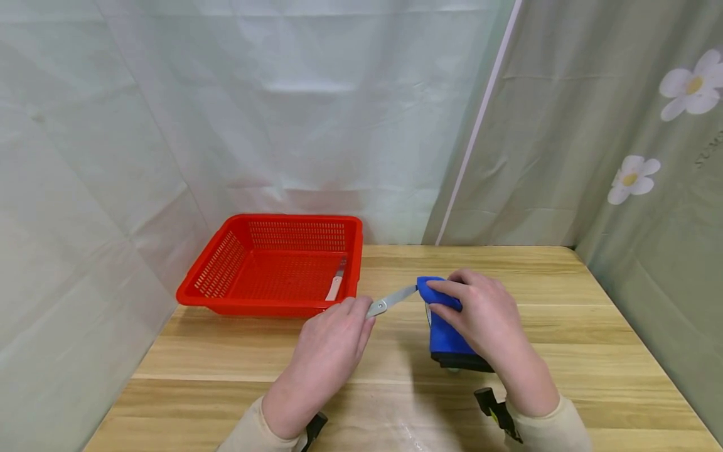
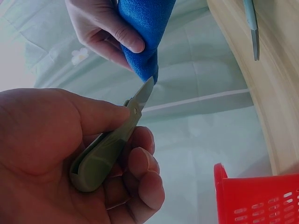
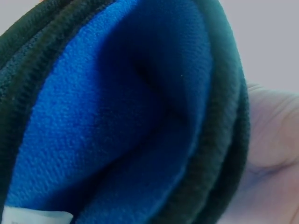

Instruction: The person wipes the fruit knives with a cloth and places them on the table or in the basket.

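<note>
My left hand [image 1: 336, 345] grips the pale green handle of an unfolded folding knife [image 2: 105, 156]. Its blade points up and to the right in the head view. With thumb and fingers, my right hand [image 1: 488, 314] pinches a blue cloth [image 2: 145, 25] with black edging, folded over at the blade's tip. The tip is hidden by the cloth. Most of the cloth hangs below the right hand, and its folds fill the right wrist view. Another slim knife-like object [image 2: 251, 21] lies on the table in the left wrist view.
A red plastic basket [image 1: 243, 307] stands at the back left of the wooden table [image 1: 226, 389]. Inside it, along the right side, lies a knife [image 1: 335, 287] with a whitish handle. Pale curtains [image 1: 316, 113] hang behind the table and along its sides.
</note>
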Available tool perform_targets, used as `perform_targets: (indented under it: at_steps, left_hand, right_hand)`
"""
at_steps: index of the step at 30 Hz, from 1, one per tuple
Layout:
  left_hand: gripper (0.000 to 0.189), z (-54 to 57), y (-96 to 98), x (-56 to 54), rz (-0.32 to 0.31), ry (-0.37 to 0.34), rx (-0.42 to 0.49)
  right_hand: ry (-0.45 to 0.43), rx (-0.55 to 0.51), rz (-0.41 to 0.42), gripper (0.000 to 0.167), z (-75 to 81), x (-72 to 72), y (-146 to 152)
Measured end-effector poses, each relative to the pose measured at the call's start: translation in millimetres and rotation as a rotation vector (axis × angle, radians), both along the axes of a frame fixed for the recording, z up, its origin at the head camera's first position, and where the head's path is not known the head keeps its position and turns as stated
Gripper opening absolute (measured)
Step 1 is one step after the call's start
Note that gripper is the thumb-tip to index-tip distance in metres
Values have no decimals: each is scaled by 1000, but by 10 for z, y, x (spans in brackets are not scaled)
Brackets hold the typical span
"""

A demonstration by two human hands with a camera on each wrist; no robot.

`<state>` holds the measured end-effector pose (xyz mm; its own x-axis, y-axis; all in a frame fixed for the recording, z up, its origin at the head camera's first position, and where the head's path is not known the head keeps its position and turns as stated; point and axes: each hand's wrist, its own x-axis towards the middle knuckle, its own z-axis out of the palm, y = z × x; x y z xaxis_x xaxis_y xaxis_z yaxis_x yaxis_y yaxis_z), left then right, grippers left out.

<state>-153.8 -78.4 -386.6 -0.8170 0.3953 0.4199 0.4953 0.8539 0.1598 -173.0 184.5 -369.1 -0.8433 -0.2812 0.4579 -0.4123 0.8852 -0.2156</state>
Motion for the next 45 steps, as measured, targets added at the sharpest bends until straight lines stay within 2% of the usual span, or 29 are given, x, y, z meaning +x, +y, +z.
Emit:
perform_targets:
  at_steps: [10, 15, 23, 30, 37, 41, 45]
  left_hand:
    - [27, 7, -14, 19, -7, 43, 23]
    - [27, -7, -46, -8, -15, 93, 48]
    - [23, -1, -140, -79, -6, 129, 79]
    - [17, 13, -256, -113, 38, 125, 41]
    - [17, 59, -368, -148, 49, 151, -15]
    - [16, 110, -421, -170, 51, 161, -38]
    - [23, 201, -472, -209, 58, 144, -46]
  right_hand:
    - [-34, -8, -13, 42, 22, 9, 54]
    - [-38, -18, -8, 42, 29, 11, 64]
    - [-40, -12, 17, 42, 27, -23, 28]
    - [-69, 1, 19, 41, -2, -32, -4]
    - [-70, 6, 39, 40, -22, -54, -30]
    - [-65, 3, 62, 39, -34, -68, -45]
    - [-58, 10, 78, 38, -32, -86, -55]
